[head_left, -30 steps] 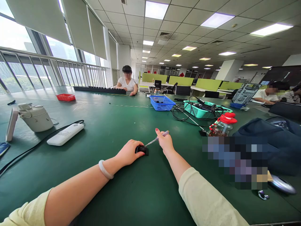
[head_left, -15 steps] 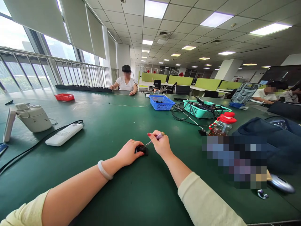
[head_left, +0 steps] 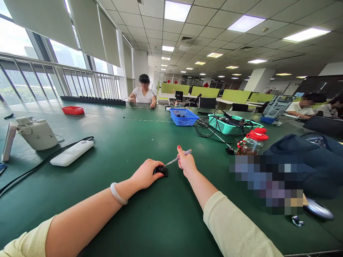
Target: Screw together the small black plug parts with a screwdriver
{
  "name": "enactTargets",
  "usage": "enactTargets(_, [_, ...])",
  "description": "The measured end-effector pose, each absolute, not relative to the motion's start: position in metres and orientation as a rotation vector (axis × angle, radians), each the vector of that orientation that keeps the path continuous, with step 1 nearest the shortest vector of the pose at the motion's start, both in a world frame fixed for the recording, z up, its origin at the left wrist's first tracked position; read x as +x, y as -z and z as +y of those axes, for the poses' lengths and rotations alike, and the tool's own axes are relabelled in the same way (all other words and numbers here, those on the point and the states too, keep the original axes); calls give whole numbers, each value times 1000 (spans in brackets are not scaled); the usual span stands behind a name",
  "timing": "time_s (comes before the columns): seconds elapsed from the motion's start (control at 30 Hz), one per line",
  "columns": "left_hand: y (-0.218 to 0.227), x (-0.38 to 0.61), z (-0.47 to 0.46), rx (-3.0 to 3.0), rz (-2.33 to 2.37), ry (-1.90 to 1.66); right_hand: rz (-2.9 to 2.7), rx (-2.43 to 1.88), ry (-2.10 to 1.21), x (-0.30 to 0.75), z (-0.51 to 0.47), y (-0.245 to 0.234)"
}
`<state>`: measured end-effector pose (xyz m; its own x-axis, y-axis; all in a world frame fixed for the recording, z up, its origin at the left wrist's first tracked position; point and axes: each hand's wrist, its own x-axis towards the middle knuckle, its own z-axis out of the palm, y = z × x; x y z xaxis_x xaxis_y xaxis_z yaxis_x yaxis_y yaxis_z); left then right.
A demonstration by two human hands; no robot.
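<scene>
My left hand point(head_left: 147, 173) is closed around a small black block-like part point(head_left: 162, 171), pressing it against the green tabletop point(head_left: 128, 221). Its far side is covered by my fingers. In my right hand point(head_left: 187, 162) is a screwdriver point(head_left: 174, 160) with a pale purple, see-through handle and a thin metal shaft. The thumb points upward along the handle. Slanting down to the left, the shaft has its tip at the top of the black part; whether it sits in a screw is too small to tell.
To the left lie a white power bank point(head_left: 72, 153), a black cable and a white bottle point(head_left: 36, 132). Farther off stand a red tray point(head_left: 73, 110), a blue basket point(head_left: 183, 117) and a teal basket point(head_left: 230, 125) of cables. A red-lidded jar point(head_left: 253, 142) and dark bag point(head_left: 308, 160) are right. A person sits opposite.
My right hand has shifted slightly right along the screwdriver, and its grip has changed, so more of the shaft and handle shows. My left hand and the black part stay put.
</scene>
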<state>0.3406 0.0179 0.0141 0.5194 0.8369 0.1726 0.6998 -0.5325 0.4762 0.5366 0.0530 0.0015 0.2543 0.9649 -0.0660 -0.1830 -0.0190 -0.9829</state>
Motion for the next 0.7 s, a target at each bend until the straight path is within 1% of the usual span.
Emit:
enactTargets(0.2, [-14,340,18,2426,1274,-541,-756,-1269,-1203,536,52,-2])
enactTargets(0.37, [-14,340,18,2439,1277,-526,-839,-1167,-1189,538,48,-6])
enactTargets(0.53, [-14,341,17,2445,1281,-529,-1087,-1068,-1030,541,44,-9])
enactTargets(0.7, [-15,340,17,2458,1279,-521,-1205,-1132,-764,539,40,-8])
